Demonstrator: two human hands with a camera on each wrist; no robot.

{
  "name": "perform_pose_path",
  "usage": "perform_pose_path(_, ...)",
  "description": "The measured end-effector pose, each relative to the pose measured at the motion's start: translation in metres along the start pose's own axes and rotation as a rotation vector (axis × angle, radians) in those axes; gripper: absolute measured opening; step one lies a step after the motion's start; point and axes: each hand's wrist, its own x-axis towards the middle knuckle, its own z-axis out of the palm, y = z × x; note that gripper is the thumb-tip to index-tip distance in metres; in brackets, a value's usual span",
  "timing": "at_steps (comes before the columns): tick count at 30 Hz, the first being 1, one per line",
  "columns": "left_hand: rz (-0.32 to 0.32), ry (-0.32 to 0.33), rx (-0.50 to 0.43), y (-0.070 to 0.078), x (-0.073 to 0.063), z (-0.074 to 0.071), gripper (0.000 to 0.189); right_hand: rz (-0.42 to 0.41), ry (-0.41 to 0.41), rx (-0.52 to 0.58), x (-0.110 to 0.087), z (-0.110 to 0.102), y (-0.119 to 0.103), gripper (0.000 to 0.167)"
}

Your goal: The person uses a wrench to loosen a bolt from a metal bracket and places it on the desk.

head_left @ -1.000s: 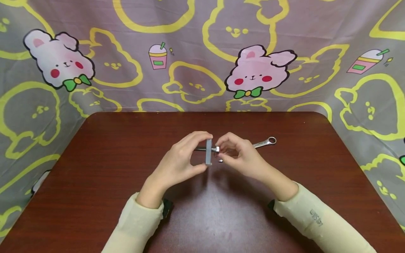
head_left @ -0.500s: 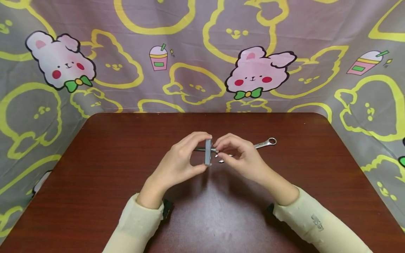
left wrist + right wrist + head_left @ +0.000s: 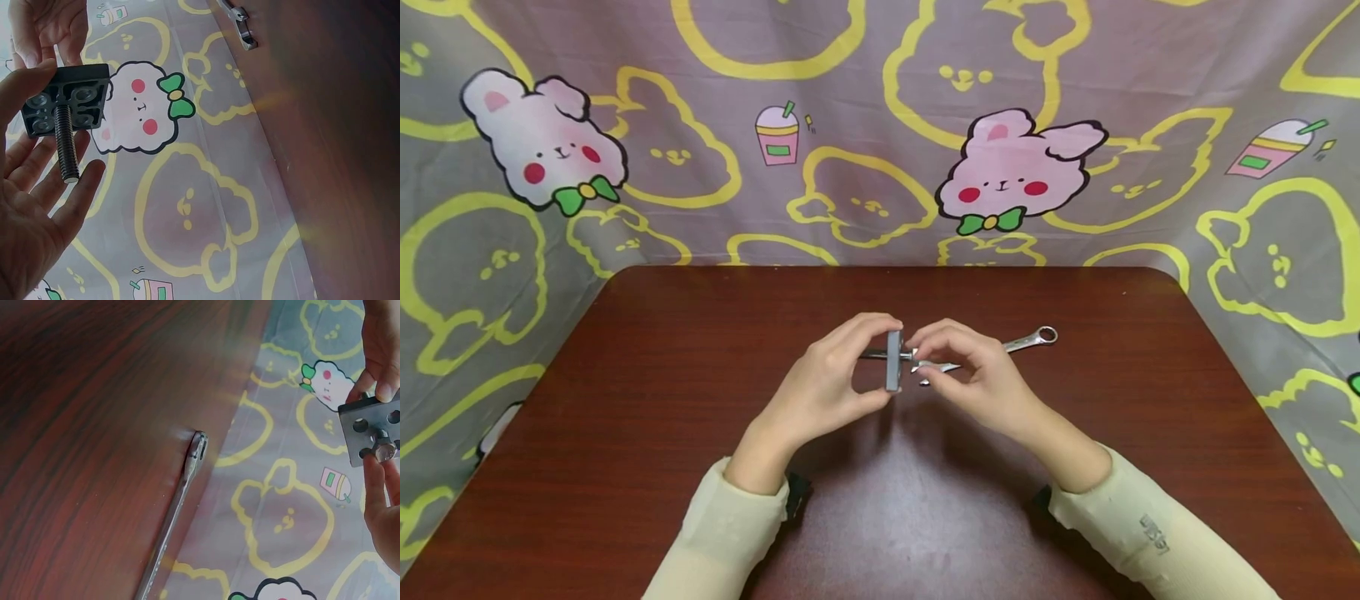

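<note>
In the head view, my left hand point(image 3: 827, 375) grips a small grey square plate point(image 3: 892, 362) on edge, thumb below and fingers above. A threaded bolt point(image 3: 65, 145) runs through the plate's middle, its free end pointing toward my left palm. The face toward the right shows several round holes around the hex bolt head point(image 3: 384, 451). My right hand point(image 3: 976, 372) has curled fingers and thumb at that head, pinching it. Both hands hold the parts above the table.
A silver combination wrench point(image 3: 1033, 338) lies on the dark red-brown table point(image 3: 625, 417), behind and partly hidden by my right hand. Its ring end points to the back right. A patterned curtain point(image 3: 865, 125) rises along the table's back and sides.
My right fingers shift slightly around the bolt head, and the head's visible facets differ. The gap between head and plate looks a little smaller than at first. My left hand and the plate stay almost still.
</note>
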Motion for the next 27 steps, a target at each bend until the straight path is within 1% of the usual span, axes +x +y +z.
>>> perform_pose_path(5, 0.007, -0.006, 0.005, 0.0, 0.0, 0.001, 0.068, -0.034, 0.002, -0.037, 0.0, -0.001, 0.001, 0.02)
perform_pose_path(7, 0.02, -0.006, 0.007, -0.001, 0.0, 0.001, 0.068, -0.023, -0.008, -0.055, 0.001, -0.003, 0.002, 0.021)
perform_pose_path(9, 0.033, -0.006, 0.01, -0.001, 0.001, 0.002, 0.068, 0.03, -0.033, -0.065, 0.002, -0.006, 0.005, 0.02)
perform_pose_path(11, 0.043, -0.003, 0.013, -0.001, 0.0, 0.002, 0.068, 0.109, -0.071, -0.06, 0.003, -0.01, 0.008, 0.019)
perform_pose_path(13, 0.047, -0.002, 0.018, -0.001, 0.0, 0.002, 0.068, 0.187, -0.108, -0.046, 0.004, -0.012, 0.01, 0.016)
perform_pose_path(15, 0.051, -0.002, 0.023, -0.001, 0.0, 0.002, 0.068, 0.24, -0.131, -0.019, 0.004, -0.014, 0.013, 0.013)
perform_pose_path(18, 0.059, -0.001, 0.035, -0.001, 0.0, 0.002, 0.067, 0.277, -0.137, 0.024, 0.005, -0.013, 0.015, 0.011)
perform_pose_path(21, 0.074, 0.004, 0.051, -0.001, 0.0, 0.001, 0.067, 0.301, -0.126, 0.055, 0.007, -0.01, 0.018, 0.013)
perform_pose_path(24, 0.087, 0.007, 0.068, -0.001, 0.0, 0.001, 0.065, 0.33, -0.13, 0.047, 0.009, -0.008, 0.019, 0.017)
perform_pose_path(27, 0.094, 0.004, 0.084, 0.0, 0.0, 0.001, 0.065, 0.353, -0.158, 0.028, 0.01, -0.008, 0.017, 0.022)
